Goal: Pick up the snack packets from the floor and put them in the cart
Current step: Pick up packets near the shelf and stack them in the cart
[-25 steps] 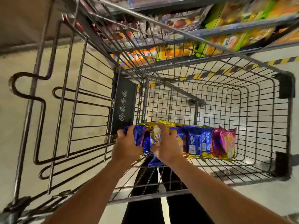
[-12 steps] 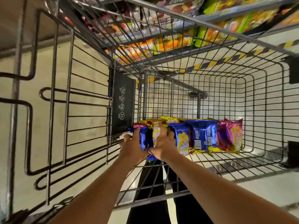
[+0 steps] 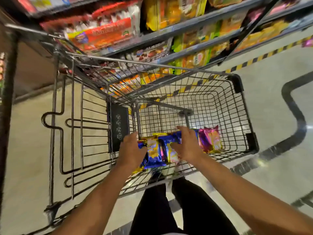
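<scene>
My hands (image 3: 160, 148) — fingers loose — rest on snack packets (image 3: 156, 154) lying in the cart (image 3: 237, 82); no packets visible on the floor (image 3: 264, 119).

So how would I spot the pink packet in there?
Look into the wire cart, down at its floor, where a row of snack packets lies. The pink packet is at the row's far right end, beyond the right hand; its neighbours are blue and gold.

Snack packets (image 3: 171, 148) in the cart (image 3: 237, 102), hands at their left (image 3: 131, 150) and right (image 3: 188, 145), shelves (image 3: 177, 29) behind
</scene>
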Available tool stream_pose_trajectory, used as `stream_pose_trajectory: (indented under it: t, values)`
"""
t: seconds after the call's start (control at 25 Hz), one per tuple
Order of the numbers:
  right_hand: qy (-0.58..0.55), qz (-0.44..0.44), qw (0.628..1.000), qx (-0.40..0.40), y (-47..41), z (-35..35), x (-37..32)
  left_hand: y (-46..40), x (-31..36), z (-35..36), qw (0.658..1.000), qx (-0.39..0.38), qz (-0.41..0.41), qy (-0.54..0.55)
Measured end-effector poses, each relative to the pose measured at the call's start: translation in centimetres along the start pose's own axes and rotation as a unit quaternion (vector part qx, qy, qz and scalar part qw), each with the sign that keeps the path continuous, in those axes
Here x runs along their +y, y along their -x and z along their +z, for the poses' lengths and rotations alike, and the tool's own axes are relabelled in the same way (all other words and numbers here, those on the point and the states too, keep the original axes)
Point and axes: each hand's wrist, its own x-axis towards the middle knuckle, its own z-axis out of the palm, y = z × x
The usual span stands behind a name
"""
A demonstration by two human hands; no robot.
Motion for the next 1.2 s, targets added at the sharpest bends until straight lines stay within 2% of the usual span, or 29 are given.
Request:
stream_pose_trajectory:
  t: [0.08, 0.24, 0.36, 0.52, 0.72, 0.84, 1.04, 1.2]
  values:
    - [-0.011, -0.01, 0.998, 0.061, 2.1, -3.8, 0.1, 0.7, 2.4, -0.9, 0.997, 0.033, 0.056, -0.034]
    - [-0.015, -0.042, 0.984, 0.173, 7.5, -10.3, 2.5, 3.1, 8.6, -1.2, 0.984, 0.05, 0.154, -0.07]
    - [0.002, -0.059, 0.97, 0.235, 11.0, -13.2, 6.2, 5.3, 13.6, 0.3, 0.962, 0.073, 0.231, -0.129]
    - [0.039, -0.038, 0.951, 0.306, 14.8, -16.6, 12.2, 10.3, 20.1, 4.3, 0.935, 0.094, 0.295, -0.17]
    - [0.089, 0.05, 0.927, 0.361, 19.7, -21.6, 20.3, 17.0, 27.3, 11.5, 0.895, 0.08, 0.367, -0.238]
    - [0.065, 0.078, 0.919, 0.381, 22.9, -24.5, 25.4, 20.2, 30.9, 16.8, 0.858, 0.088, 0.418, -0.285]
    - [0.126, 0.139, 0.895, 0.405, 27.6, -27.7, 33.6, 24.3, 35.9, 24.5, 0.808, 0.071, 0.475, -0.342]
    - [0.102, 0.184, 0.878, 0.431, 30.5, -30.0, 37.7, 26.4, 39.3, 28.9, 0.77, 0.046, 0.524, -0.36]
